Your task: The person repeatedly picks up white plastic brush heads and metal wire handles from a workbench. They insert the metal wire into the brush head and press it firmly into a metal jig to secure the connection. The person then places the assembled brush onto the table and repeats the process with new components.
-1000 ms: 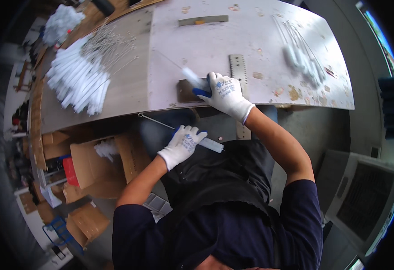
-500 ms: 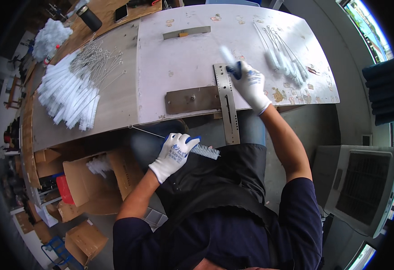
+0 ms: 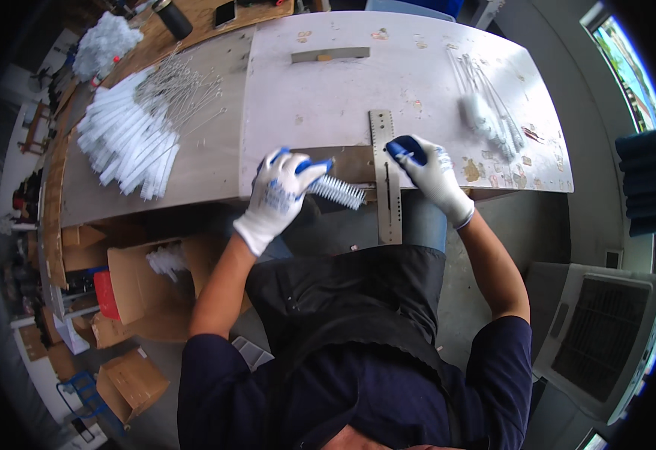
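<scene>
My left hand (image 3: 277, 191), in a white glove with blue palm coating, is closed round a white-bristled tube brush (image 3: 337, 193). The bristle end points right, in front of the table edge; its wire handle is hidden behind the glove. My right hand (image 3: 431, 171), gloved alike, is just right of a perforated metal strip (image 3: 386, 180), with its fingers bent and apart and nothing visible in them. That strip juts over the table's near edge, across a flat metal plate (image 3: 354, 157). To the right lies a small group of tube brushes (image 3: 485, 120), wire handles pointing away.
A large heap of white tube brushes (image 3: 129, 139) covers the table's left part. Farther back are a metal bar (image 3: 330, 55), a black bottle (image 3: 172, 20) and a phone (image 3: 225, 13). Below left stands an open cardboard box (image 3: 144, 289); a grey appliance (image 3: 602, 334) stands at the right.
My right hand has come back from the right-hand brushes toward the metal strip; the brush it held is gone from it. My left hand has lifted its brush toward the plate.
</scene>
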Available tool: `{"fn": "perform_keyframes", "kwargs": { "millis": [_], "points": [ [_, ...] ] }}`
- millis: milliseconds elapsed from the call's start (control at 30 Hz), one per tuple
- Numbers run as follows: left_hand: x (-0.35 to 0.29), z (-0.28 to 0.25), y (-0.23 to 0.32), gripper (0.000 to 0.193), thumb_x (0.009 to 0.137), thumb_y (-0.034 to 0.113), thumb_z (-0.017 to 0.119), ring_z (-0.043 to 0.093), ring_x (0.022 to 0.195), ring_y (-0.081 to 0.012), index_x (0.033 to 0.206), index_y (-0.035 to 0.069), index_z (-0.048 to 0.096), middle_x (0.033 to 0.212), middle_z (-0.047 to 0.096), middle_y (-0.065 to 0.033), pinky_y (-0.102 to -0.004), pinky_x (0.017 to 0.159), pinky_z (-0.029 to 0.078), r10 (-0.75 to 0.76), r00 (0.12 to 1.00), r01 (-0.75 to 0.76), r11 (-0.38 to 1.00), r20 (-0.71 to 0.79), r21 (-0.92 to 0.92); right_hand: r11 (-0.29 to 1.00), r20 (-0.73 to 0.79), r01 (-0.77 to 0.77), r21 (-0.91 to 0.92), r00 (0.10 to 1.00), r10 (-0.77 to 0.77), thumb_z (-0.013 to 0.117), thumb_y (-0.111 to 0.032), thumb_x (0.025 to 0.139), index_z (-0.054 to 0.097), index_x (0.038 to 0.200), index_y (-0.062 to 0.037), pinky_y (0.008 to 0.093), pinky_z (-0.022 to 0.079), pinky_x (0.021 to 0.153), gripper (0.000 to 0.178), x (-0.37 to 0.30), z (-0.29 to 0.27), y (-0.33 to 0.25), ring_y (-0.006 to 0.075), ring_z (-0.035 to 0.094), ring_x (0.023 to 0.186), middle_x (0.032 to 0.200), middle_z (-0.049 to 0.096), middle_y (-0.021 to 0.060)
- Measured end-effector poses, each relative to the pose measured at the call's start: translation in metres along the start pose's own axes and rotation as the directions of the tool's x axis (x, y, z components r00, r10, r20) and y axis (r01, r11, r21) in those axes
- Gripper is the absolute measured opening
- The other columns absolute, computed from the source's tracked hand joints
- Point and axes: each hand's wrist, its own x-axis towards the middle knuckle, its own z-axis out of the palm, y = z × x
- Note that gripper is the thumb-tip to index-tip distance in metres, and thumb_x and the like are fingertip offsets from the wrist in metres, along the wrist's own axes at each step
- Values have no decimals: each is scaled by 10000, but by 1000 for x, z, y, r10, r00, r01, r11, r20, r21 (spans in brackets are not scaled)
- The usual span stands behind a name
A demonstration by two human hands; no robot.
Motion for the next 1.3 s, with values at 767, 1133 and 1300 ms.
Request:
{"fn": "perform_keyframes", "kwargs": {
  "millis": [767, 1133, 1300],
  "points": [
    [69, 69, -69, 373, 1012, 115, 537, 676, 1038, -195, 1361, -10, 576, 1212, 677, -114, -315, 904, 545, -655, 694, 310, -103, 299, -945, 985, 372, -57, 164, 928, -8, 616, -201, 938, 724, 1148, -7, 307, 541, 801, 306, 91, 77, -36, 165, 708, 847, 929, 751, 132],
    [89, 100, -91, 267, 984, 128, 585, 653, 747, -110, 1211, 42, 696, 965, 721, -10, -246, 634, 523, -559, 710, 448, -109, 428, -887, 956, 404, -176, 233, 912, 70, 631, -170, 927, 683, 1171, 75, 301, 545, 838, 349, 119, 89, -13, 190, 712, 886, 992, 752, 153],
    [91, 97, -87, 224, 959, 138, 619, 549, 632, -52, 1125, 128, 769, 816, 653, 60, -230, 551, 457, -573, 664, 617, 58, 480, -784, 983, 329, -116, 142, 942, 64, 671, -244, 924, 705, 1139, 40, 310, 534, 789, 358, 121, 96, -4, 182, 700, 854, 939, 750, 140]
  ]
}}
